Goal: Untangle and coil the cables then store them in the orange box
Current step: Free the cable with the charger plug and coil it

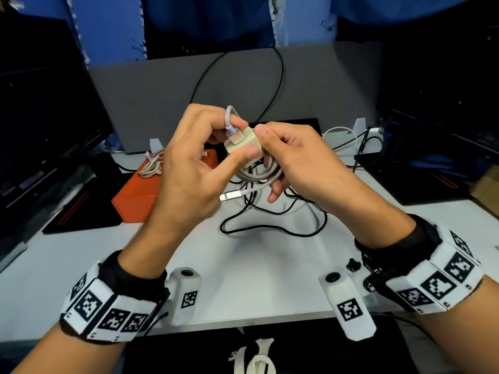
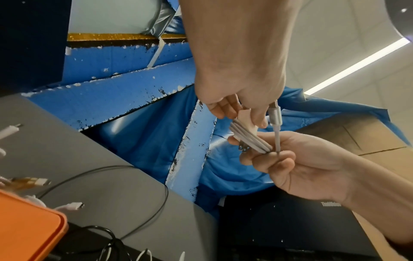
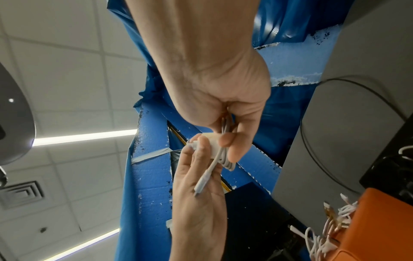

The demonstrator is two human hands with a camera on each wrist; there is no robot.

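I hold a white charger block (image 1: 244, 145) with its white cable above the table. The cable is wound into a coil (image 1: 259, 174) below the block, and one free plug (image 1: 229, 196) sticks out to the left. My left hand (image 1: 239, 139) pinches the block and the plugged-in cable end between thumb and forefinger. My right hand (image 1: 272, 163) has its thumb on the block and its fingers curled round the coil (image 2: 250, 137). The free plug (image 3: 201, 185) lies across my left palm. The orange box (image 1: 140, 190) sits on the table at the left, with a bundle of braided cables (image 1: 154, 166) on it.
A tangled black cable (image 1: 270, 217) lies on the white table (image 1: 243, 265) beneath my hands. A loose white cable (image 1: 343, 136) lies at the back right. Dark laptops (image 1: 40, 147) flank the table on both sides, and a grey partition (image 1: 162, 98) stands behind.
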